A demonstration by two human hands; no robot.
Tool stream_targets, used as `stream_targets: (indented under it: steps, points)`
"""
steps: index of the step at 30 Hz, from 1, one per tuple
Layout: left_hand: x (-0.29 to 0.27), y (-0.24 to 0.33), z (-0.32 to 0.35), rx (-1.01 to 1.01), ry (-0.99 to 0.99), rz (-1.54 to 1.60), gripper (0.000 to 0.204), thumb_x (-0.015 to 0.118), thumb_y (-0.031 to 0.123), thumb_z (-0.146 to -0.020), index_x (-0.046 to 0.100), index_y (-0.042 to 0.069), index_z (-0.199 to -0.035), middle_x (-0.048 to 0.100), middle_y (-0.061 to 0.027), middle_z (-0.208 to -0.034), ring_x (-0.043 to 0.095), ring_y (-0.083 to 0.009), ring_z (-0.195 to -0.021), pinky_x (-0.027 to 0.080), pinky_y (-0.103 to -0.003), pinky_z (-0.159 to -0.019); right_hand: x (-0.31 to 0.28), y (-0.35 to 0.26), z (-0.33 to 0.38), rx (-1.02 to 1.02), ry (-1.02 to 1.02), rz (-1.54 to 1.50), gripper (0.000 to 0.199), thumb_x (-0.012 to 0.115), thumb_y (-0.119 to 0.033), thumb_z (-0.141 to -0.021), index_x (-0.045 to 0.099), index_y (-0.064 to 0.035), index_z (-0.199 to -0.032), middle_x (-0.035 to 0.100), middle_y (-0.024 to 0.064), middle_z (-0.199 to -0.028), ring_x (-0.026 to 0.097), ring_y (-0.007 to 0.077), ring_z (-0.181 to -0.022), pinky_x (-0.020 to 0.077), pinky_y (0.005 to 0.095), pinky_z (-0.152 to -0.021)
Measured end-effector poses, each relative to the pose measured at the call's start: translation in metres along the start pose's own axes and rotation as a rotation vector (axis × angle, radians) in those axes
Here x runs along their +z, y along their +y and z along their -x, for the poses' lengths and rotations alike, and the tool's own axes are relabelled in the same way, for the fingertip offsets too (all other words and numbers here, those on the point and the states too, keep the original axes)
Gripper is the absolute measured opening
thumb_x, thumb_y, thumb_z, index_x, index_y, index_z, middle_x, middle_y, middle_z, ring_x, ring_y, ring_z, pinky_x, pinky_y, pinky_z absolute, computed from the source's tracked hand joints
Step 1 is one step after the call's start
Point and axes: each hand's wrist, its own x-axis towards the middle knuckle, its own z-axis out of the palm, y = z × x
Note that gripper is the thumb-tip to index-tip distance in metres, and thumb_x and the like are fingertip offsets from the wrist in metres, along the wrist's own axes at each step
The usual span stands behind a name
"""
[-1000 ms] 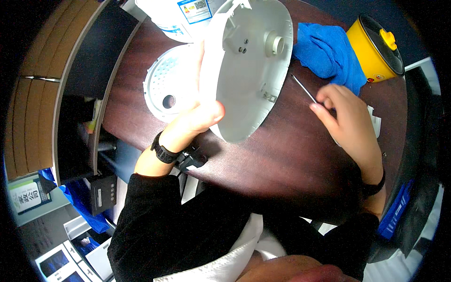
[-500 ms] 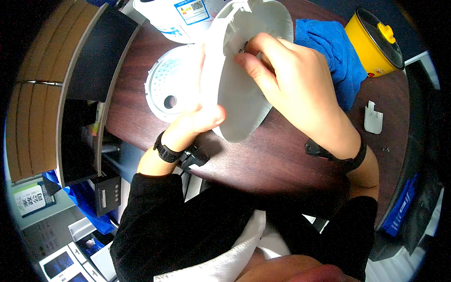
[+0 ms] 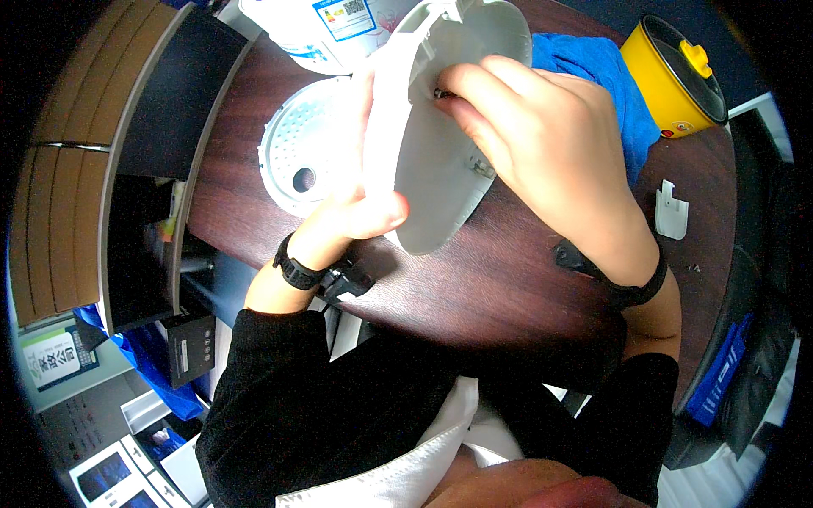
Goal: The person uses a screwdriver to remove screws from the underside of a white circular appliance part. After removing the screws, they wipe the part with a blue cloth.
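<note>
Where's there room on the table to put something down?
Bare brown table shows right of the black gadget, below the white shell and right hand. Another strip lies left of the holey disc. It's crowded farther back: tub, disc and shell bunch together; blue cloth and yellow pot crowd the right.

"What colour is the shell (image 3: 440,195) in the left hand (image 3: 357,207)?"
"White, greyer inside."
"And left of that grip?"
"A whitish disc (image 3: 292,140), dotted, with one dark round hole (image 3: 304,179)."
"Beyond the right hand (image 3: 546,135)?"
"A bright blue cloth (image 3: 631,127), then a yellow pot (image 3: 652,80) with a black lid (image 3: 675,48) and yellow knob (image 3: 696,59)."
"Beneath both grips?"
"A reddish-brown tabletop (image 3: 491,279) with darker wood-like streaks."
</note>
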Motion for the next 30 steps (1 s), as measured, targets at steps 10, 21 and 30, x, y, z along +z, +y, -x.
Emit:
stream_targets:
  steps: [10, 21, 30]
  points:
    - [-0.003, -0.014, -0.031, 0.039, -0.157, -0.036, 0.073, 0.064, 0.037, -0.069, 0.035, -0.001, -0.124, 0.048, -0.0142, -0.112, 0.047, -0.0196, -0.099, 0.04, -0.031, -0.082, -0.031, 0.0, 0.001, 0.189, -0.077, -0.176, 0.01, 0.062, -0.014, -0.074, 0.058, -0.0088, -0.081, 0.054, 0.0072, -0.065, 0.053, 0.0222, -0.052, 0.0397, 0.0311, -0.047]
    - [-0.11, -0.045, -0.039, 0.833, -0.205, -0.343, 0.03, 0.048, 0.013, -0.076, 0.048, -0.003, -0.101, 0.052, -0.0268, -0.104, 0.056, -0.0294, -0.088, 0.048, -0.041, -0.078, -0.151, 0.063, 0.197, 0.807, -0.608, 0.367, 0.02, 0.05, -0.023, -0.082, 0.06, -0.0061, -0.08, 0.059, 0.0161, -0.071, 0.059, 0.0335, -0.07, 0.0469, 0.0428, -0.062]
    - [-0.15, -0.059, -0.029, 0.699, 0.018, 0.027, 0.035, 0.042, 0.015, -0.074, 0.052, -0.01, -0.096, 0.051, -0.0339, -0.104, 0.055, -0.038, -0.091, 0.046, -0.049, -0.082, -0.153, 0.07, 0.279, 1.161, -0.691, 0.346, 0.023, 0.046, -0.02, -0.086, 0.057, -0.0002, -0.086, 0.057, 0.0196, -0.072, 0.056, 0.0326, -0.069, 0.0436, 0.0397, -0.061]
